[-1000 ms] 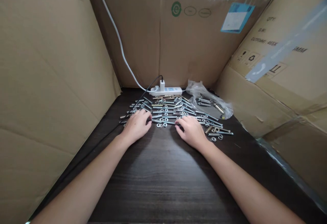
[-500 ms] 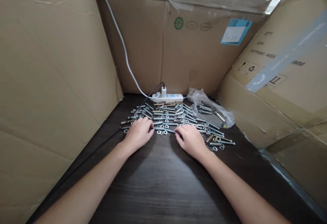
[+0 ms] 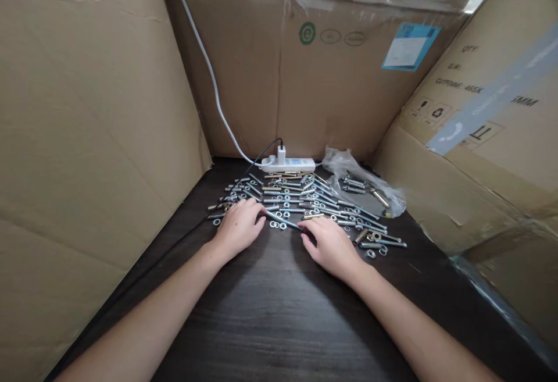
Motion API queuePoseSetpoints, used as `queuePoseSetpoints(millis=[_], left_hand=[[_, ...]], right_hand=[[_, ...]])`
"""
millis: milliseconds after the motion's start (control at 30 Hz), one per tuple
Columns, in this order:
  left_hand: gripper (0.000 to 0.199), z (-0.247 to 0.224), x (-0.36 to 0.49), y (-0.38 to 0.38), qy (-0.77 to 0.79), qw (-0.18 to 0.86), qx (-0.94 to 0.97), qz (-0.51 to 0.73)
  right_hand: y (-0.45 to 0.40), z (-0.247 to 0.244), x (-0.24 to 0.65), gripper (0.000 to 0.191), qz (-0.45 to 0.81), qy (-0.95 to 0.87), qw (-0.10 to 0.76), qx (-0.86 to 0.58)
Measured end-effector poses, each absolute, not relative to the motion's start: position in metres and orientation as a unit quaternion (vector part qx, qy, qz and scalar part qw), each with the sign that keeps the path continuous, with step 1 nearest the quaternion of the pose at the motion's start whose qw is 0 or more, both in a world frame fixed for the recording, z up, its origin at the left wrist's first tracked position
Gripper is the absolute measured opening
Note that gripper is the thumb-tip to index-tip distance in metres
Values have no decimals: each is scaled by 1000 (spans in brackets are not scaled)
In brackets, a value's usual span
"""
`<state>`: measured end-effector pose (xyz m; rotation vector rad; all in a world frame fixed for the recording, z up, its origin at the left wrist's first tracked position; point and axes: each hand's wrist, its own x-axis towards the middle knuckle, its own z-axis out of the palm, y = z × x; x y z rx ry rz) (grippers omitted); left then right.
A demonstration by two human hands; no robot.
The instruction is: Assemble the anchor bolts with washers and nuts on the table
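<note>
A long, slim silver metal rod (image 3: 284, 220) spans the gap between the hands, its long axis slanting crosswise from the left hand (image 3: 239, 226), farther off, to the right hand (image 3: 330, 243), nearer the body. Both hands' fingers are part-curled at its ends; whether either grips it I cannot tell. Silver flat ring washers (image 3: 274, 225) and a silver metal nut (image 3: 283, 227) sit just before it on the dark wood-grained counter (image 3: 270, 312); rows of silver metal bolts (image 3: 272, 201) crowd behind.
</note>
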<state>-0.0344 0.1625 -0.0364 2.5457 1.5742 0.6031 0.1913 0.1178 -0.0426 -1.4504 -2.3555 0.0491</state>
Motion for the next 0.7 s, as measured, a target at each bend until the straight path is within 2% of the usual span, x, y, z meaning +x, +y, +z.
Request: queuePoseSetpoints(millis=[267, 467, 700], left_hand=[[12, -39, -33, 162, 499, 48, 836, 223], [13, -39, -30, 161, 482, 58, 839, 246], [18, -31, -25, 154, 441, 61, 852, 275]], right_hand=[[119, -49, 191, 24, 39, -824, 200, -528], [120, -50, 186, 15, 48, -807, 202, -553], [119, -49, 187, 12, 131, -764, 298, -558]])
